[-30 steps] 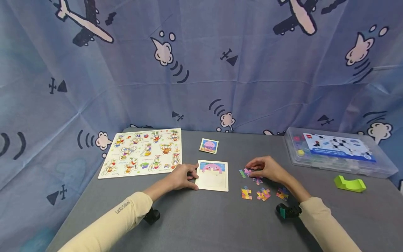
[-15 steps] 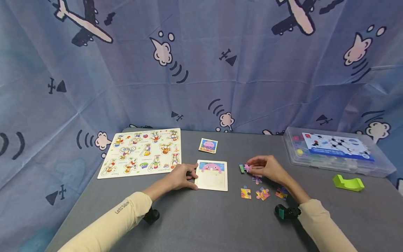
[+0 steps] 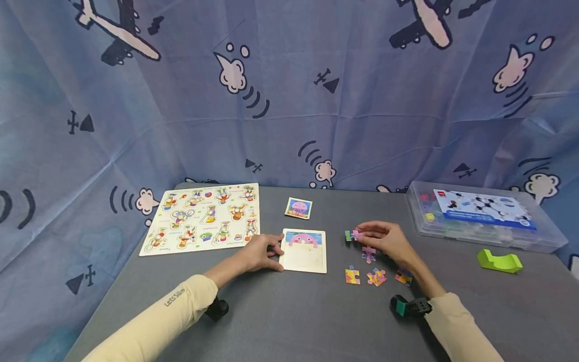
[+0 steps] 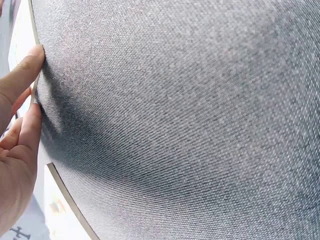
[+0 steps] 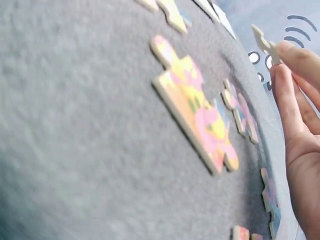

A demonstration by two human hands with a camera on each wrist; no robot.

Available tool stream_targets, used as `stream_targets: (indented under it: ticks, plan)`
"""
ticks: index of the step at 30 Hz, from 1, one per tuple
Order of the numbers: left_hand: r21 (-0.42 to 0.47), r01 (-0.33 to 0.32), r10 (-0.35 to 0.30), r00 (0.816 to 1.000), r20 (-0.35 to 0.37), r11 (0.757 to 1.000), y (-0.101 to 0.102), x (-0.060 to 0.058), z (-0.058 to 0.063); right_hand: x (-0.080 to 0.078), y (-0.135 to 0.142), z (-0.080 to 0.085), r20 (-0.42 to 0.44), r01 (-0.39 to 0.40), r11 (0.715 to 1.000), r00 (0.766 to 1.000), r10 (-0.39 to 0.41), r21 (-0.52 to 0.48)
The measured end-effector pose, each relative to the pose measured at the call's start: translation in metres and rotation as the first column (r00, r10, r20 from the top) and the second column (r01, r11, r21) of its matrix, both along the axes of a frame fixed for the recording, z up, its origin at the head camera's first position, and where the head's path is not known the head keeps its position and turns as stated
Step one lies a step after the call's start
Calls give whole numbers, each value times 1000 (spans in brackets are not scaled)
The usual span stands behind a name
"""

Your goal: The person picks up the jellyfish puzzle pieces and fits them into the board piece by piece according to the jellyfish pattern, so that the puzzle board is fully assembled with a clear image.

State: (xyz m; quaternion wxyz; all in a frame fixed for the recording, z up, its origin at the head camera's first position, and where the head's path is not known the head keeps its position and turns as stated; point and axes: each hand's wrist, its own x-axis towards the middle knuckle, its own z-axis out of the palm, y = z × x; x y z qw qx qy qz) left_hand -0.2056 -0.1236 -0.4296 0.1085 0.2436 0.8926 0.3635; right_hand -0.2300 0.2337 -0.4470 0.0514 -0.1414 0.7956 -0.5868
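Observation:
In the head view, my right hand [image 3: 386, 241] pinches a green and pink jigsaw piece [image 3: 351, 235] between thumb and fingertips. The right wrist view shows this jigsaw piece [image 5: 265, 44] raised off the table and seen edge-on. Below that hand lie several loose pieces: a pink one [image 3: 368, 254], a yellow one [image 3: 353, 275], a yellow-pink one [image 3: 377, 277] and a yellow-blue one [image 3: 404, 276]. My left hand [image 3: 261, 253] touches the left edge of a square puzzle board [image 3: 304, 260] with thumb and fingertips spread along it. A pink creature's head fills the board's upper part.
Behind the board lies a small picture card [image 3: 298, 208]. To the left is a large wooden puzzle board [image 3: 203, 218] with animal figures. At the right stand a clear plastic case [image 3: 488, 216] and a green curved block [image 3: 499, 261]. A patterned curtain [image 3: 289, 100] hangs behind the grey table [image 3: 289, 317].
The right hand has raised the green and pink piece off the table and moved slightly away from me, uncovering more of the pink piece beneath. The left hand stays at the board's edge.

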Motion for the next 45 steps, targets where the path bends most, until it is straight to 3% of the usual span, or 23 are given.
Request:
stream_targets:
  ticks: [11, 17, 29, 45]
  plan:
    - [33, -2, 1, 1000, 15, 999, 0, 0, 0, 12, -13, 2, -14, 65, 994, 998, -67, -90]
    - [40, -7, 6, 1000, 19, 999, 0, 0, 0, 20, -24, 7, -9, 104, 993, 994, -104, -64]
    - [41, -17, 17, 1000, 11, 999, 1, -1, -2, 30, -56, 4, -37, 93, 995, 995, -94, -46]
    - [50, -25, 23, 999, 28, 998, 1, -1, -2, 24, -104, -9, 2, 31, 982, 1000, -31, -189]
